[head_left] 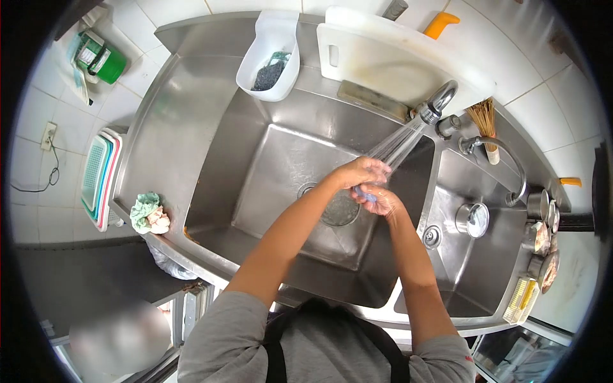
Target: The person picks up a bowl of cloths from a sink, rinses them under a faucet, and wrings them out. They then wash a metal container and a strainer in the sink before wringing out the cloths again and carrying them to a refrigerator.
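Water runs from a shower-type faucet [429, 115] in a spray over both hands. My left hand [361, 173] is in the stream, with its fingers curled and wet; what lies inside them is hidden. Just below it and nearly touching, my right hand [383, 202] has its fingers closed on a small light-blue thing [366, 194], whose kind I cannot make out. Both hands are above the large steel sink basin [268, 204]. Under them a round drain area [338, 210] shows water on it.
At the back stand a white caddy [268, 83] with a dark scrubber and white cutting boards [396, 57]. A bamboo brush [483, 121] leans behind the smaller basin [456, 268], which holds a metal cup [472, 219]. Crumpled cloths [150, 214] lie on the left counter edge.
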Demonstrator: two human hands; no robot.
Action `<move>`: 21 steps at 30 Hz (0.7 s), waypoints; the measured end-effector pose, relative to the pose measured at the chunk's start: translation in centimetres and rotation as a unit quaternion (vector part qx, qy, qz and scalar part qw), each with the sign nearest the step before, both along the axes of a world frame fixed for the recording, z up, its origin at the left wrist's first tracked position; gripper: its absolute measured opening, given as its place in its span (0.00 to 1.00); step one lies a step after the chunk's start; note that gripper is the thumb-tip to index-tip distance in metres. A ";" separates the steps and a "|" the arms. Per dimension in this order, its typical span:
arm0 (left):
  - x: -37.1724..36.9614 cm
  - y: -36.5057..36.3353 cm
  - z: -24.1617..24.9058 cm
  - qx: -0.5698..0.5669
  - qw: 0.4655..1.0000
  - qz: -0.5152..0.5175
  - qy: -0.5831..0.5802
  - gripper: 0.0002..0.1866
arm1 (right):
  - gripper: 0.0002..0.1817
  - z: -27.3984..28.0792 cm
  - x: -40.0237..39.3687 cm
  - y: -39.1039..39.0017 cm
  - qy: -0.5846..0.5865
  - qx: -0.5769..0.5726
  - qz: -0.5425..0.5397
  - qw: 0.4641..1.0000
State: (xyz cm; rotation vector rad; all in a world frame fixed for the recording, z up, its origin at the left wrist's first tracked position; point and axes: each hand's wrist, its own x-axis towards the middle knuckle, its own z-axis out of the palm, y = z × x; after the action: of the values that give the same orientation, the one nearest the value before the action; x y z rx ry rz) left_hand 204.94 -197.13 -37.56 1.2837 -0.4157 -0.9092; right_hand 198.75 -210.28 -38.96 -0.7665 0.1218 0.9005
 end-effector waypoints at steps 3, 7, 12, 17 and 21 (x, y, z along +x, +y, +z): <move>0.3 -0.3 -1.7 -0.007 1.000 0.030 -0.002 0.16 | 0.16 2.1 0.9 1.3 -0.037 -0.289 0.062 0.954; -1.2 -2.4 -6.4 0.234 0.885 0.365 -0.170 0.11 | 0.13 -2.9 0.7 3.4 -0.283 -0.687 0.054 0.668; -1.6 0.3 -2.7 0.212 0.961 0.176 0.021 0.14 | 0.13 -5.2 0.1 0.3 -0.134 -0.395 -0.017 0.909; 0.1 2.1 -0.2 0.071 0.983 0.060 0.157 0.22 | 0.33 -0.4 -0.7 -0.6 0.050 0.132 -0.143 0.980; 0.7 1.1 2.5 -0.063 0.979 0.035 0.193 0.18 | 0.45 -1.0 -1.6 0.2 0.044 0.299 -0.099 0.948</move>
State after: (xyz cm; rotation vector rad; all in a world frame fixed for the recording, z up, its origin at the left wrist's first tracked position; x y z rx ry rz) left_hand 205.65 -196.01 -35.10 0.9716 -0.1183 -1.0299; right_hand 197.17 -210.04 -39.93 -0.1438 0.0005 0.7224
